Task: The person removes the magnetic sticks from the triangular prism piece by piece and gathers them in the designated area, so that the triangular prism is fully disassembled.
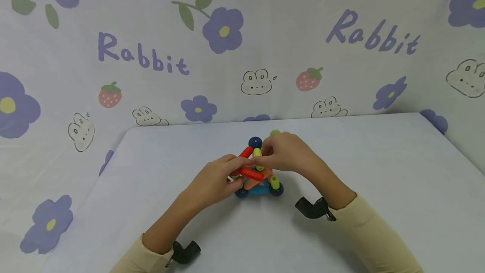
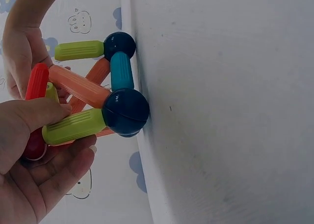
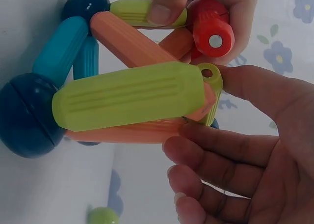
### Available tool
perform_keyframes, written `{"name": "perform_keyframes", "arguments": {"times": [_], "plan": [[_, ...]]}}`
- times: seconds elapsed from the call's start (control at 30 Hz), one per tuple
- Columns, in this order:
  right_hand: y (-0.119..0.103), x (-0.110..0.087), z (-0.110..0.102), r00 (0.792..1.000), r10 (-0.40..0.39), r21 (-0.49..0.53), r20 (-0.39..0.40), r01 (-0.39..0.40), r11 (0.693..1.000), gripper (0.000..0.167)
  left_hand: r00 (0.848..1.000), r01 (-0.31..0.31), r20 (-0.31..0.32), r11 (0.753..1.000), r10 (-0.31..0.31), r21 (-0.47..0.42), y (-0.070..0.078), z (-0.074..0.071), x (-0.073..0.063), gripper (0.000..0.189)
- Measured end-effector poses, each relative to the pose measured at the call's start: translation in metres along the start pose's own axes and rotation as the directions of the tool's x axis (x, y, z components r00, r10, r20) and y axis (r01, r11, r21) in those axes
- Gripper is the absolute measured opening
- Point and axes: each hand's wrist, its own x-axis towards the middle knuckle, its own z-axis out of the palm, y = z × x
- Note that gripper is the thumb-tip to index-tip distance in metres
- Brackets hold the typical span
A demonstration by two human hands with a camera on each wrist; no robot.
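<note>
On the table stands a frame of magnetic building rods and balls, with dark blue balls (image 2: 126, 112) at its base, teal rods (image 3: 61, 49) between them and orange rods (image 3: 132, 40) slanting across. My left hand (image 1: 219, 180) pinches an upright lime rod (image 2: 76, 126) at its upper end, where a red ball (image 3: 206, 13) sits. Red rods (image 1: 251, 174) stick out from that ball. Across from it, my right hand (image 1: 289, 153) pinches another lime rod (image 3: 212, 94) between thumb and index finger. A nearer lime rod (image 3: 127, 96) rises from a dark blue ball, apart from the right fingers.
A lime-green ball (image 1: 275, 132) lies behind the right hand. The white table (image 1: 379, 172) spreads out around the frame, backed by a patterned cloth (image 1: 284, 49). Black curved pieces (image 1: 312, 207) stick out at both wrists beside the sleeves.
</note>
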Motion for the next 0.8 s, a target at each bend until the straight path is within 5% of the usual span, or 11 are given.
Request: {"name": "perform_keyframes", "arguments": {"times": [0.3,0.8], "plan": [[0.006,0.001,-0.01,0.994,-0.088,0.121,0.063,0.08,0.989,0.008,1.0,-0.017,-0.013,0.999,0.016,-0.034,0.0,0.0,0.0,0.043],[0.033,-0.007,-0.041,0.985,-0.118,0.06,0.129,0.111,0.992,0.007,1.0,-0.017,-0.025,1.0,0.017,0.002,0.0,0.001,0.001,0.042]]}}
